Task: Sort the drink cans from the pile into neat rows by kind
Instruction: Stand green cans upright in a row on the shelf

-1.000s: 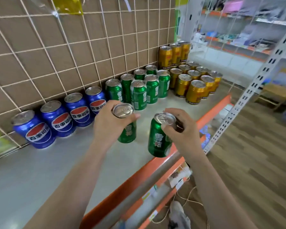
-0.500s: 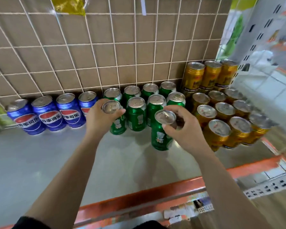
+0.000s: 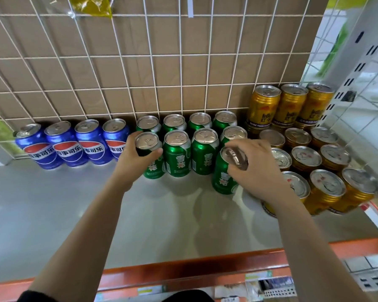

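Observation:
My left hand [image 3: 133, 160] grips a green can [image 3: 151, 159] by its top, set at the left end of the second green row. My right hand [image 3: 254, 164] holds another green can [image 3: 222, 177] by its rim, standing a little in front of that row's right end. More green cans [image 3: 177, 153] stand in two rows against the mesh wall. Several blue cola cans [image 3: 90, 142] form one row to the left. Gold cans [image 3: 327, 188] are grouped at the right, some stacked at the back.
A white wire grid over brown board [image 3: 162, 62] backs the grey shelf [image 3: 74, 214]. An orange rail [image 3: 205, 269] with price tags edges the shelf front. A white perforated upright [image 3: 358, 51] stands at the right. A yellow packet [image 3: 92, 5] hangs above.
Both hands carried their green cans further back toward the green rows. The left can now sits in line with the second row; the right can has come down in front of that row's right end.

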### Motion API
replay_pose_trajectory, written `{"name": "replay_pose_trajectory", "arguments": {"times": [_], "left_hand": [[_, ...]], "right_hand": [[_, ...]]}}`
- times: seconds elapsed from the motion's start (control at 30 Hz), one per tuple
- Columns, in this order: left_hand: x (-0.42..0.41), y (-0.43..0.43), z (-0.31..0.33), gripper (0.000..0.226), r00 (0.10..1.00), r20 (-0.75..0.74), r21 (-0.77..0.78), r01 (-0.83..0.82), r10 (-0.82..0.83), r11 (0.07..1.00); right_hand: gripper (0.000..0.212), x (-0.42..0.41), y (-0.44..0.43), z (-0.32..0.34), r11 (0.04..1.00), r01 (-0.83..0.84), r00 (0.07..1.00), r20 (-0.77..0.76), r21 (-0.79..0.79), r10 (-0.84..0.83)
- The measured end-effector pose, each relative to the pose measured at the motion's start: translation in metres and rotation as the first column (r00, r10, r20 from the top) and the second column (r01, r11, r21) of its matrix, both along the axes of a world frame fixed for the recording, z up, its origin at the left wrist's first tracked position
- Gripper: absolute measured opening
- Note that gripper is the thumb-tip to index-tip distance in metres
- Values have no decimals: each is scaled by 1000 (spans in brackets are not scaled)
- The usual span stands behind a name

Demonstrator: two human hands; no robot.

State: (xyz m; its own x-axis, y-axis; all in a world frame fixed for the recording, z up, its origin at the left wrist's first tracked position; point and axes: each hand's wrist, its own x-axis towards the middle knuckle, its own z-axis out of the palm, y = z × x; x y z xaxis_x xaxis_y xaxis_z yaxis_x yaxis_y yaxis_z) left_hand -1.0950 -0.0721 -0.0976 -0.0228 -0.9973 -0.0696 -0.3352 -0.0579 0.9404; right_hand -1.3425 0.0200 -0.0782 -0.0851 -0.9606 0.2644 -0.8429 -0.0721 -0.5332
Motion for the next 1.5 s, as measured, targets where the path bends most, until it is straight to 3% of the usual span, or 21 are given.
{"name": "replay_pose_trajectory", "arguments": {"times": [0.2,0.57,0.73,0.93,1.13,1.37,1.5], "left_hand": [[-2,0,-2,50,998,-40,-39,-44,43,998],[-1,-2,-5,62,998,-67,-11,-12,11,1000],[-1,-1,-3,63,998,-69,-3,-9,9,1000],[-1,0,-2,63,998,-66,10,-10,10,1000],[-3,1,-1,62,998,-60,11,-15,16,1000],[-3,3,1,71,1000,-23,2,-17,17,1000],[-6,8,2,84,991,110,-55,-68,73,996]], "right_hand": [[50,-1,-3,7,997,38,998,51,62,-41],[33,-6,1,18,998,-66,998,-5,11,66],[38,-9,2,19,994,-93,996,-6,58,94],[29,-11,3,25,992,-87,995,-41,87,90],[38,-14,3,25,992,-80,996,-18,100,82],[50,-15,3,16,993,-77,997,-17,90,79],[45,-14,7,11,997,-62,997,-44,42,63]]}}
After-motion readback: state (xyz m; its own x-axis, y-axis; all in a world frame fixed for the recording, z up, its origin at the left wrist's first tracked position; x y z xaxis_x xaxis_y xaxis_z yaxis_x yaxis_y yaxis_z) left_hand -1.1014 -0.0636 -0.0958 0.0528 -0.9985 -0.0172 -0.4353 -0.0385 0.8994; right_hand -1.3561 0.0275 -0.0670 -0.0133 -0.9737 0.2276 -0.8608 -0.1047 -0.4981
